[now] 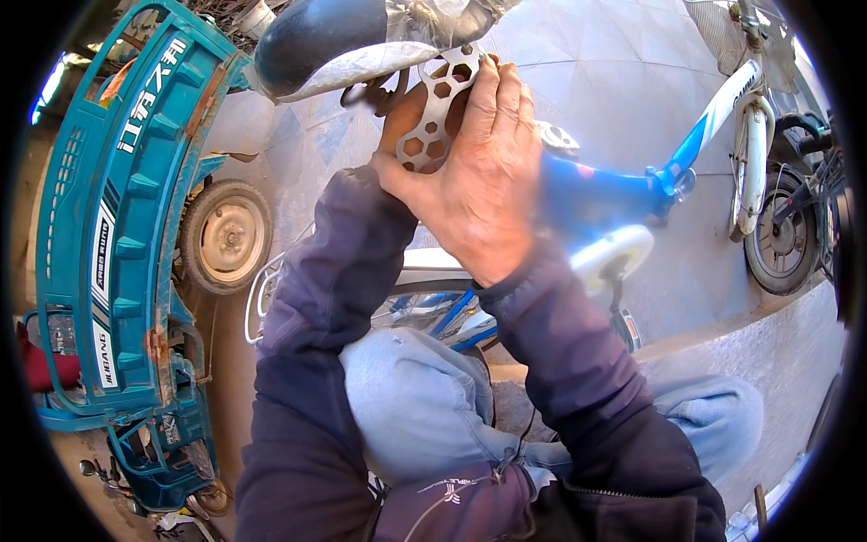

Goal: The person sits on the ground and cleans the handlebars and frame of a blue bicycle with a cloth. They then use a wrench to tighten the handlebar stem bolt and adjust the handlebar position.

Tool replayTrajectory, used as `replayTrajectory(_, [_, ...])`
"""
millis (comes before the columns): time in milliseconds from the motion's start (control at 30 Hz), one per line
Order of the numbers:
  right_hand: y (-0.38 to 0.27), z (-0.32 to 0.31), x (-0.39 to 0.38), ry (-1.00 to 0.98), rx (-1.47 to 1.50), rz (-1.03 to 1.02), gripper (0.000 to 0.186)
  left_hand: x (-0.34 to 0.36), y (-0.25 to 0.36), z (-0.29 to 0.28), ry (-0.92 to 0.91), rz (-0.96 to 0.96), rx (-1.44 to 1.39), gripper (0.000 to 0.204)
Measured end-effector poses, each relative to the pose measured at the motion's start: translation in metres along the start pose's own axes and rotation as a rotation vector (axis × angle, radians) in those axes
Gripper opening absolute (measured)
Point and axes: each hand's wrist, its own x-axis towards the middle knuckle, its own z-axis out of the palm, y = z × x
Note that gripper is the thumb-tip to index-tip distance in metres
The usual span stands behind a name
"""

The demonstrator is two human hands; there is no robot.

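A flat silver spanner with several hexagonal holes lies between my hands, below the black saddle. My right hand closes over its right edge, fingers pressed together and thumb reaching left across its lower end. Behind the spanner is my left hand, with its fingers hidden. The saddle has a pale underside and clear plastic over its right part; dark coils show beneath it. Below and right of my hands is a bicycle with a blue frame.
A teal cargo tricycle with a rusty edge and a wheel stands at the left. On the right, a parked vehicle's wheel stands by a raised concrete step. The bicycle's blue-and-white tube points to the upper right over grey tiles.
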Motion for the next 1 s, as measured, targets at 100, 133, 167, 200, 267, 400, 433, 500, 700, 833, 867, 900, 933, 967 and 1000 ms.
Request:
replayTrajectory(100, [0.006, 0.008, -0.002, 0.022, 0.110, 0.002, 0.109, -0.002, 0.002, 0.003, 0.030, -0.013, 0.014, 0.049])
replayTrajectory(133, [0.006, 0.007, -0.001, 0.021, 0.114, -0.008, 0.108, -0.001, 0.002, 0.003, 0.043, -0.019, 0.011, 0.048])
replayTrajectory(167, [0.006, 0.007, -0.001, 0.019, 0.120, -0.014, 0.107, -0.001, 0.003, 0.003, 0.056, -0.027, 0.013, 0.048])
replayTrajectory(200, [0.007, 0.005, 0.000, 0.023, 0.120, -0.021, 0.106, 0.000, 0.003, 0.005, 0.063, -0.032, 0.010, 0.048])
replayTrajectory(267, [0.008, 0.002, 0.001, 0.018, 0.134, -0.008, 0.104, 0.002, 0.001, 0.007, 0.065, -0.037, 0.003, 0.048])
replayTrajectory(400, [0.017, 0.001, 0.002, 0.007, 0.112, -0.026, 0.106, 0.005, -0.001, 0.000, 0.076, -0.049, 0.075, 0.047])
replayTrajectory(433, [0.019, -0.001, 0.001, -0.007, 0.102, -0.042, 0.107, 0.006, 0.001, -0.002, 0.086, -0.051, 0.111, 0.046])
replayTrajectory(500, [0.024, -0.007, 0.001, -0.056, 0.131, -0.037, 0.101, 0.008, 0.004, -0.005, 0.124, -0.080, 0.076, 0.042])
replayTrajectory(700, [0.047, -0.031, 0.010, -0.208, 0.229, -0.043, 0.087, 0.011, 0.007, -0.016, -0.167, -0.071, -0.008, 0.041])
replayTrajectory(833, [0.062, -0.036, 0.018, -0.232, 0.336, -0.052, 0.072, 0.011, 0.007, -0.005, 0.105, -0.061, 0.051, 0.040])
replayTrajectory(867, [0.068, -0.034, 0.019, -0.236, 0.364, -0.068, 0.069, 0.010, 0.008, -0.007, 0.077, -0.069, 0.055, 0.039])
replayTrajectory(900, [0.073, -0.034, 0.020, -0.241, 0.383, -0.086, 0.066, 0.012, 0.006, -0.006, 0.101, -0.066, 0.080, 0.039])
replayTrajectory(933, [0.073, -0.035, 0.021, -0.223, 0.304, -0.143, 0.062, 0.013, 0.004, -0.005, 0.125, -0.062, 0.105, 0.039])
replayTrajectory(967, [0.072, -0.035, 0.021, -0.220, 0.287, -0.130, 0.063, 0.014, 0.003, -0.005, 0.150, -0.058, 0.130, 0.038])
replayTrajectory(1000, [0.069, -0.035, 0.020, -0.219, 0.272, -0.119, 0.063, 0.015, 0.003, -0.004, 0.140, -0.057, 0.125, 0.039])
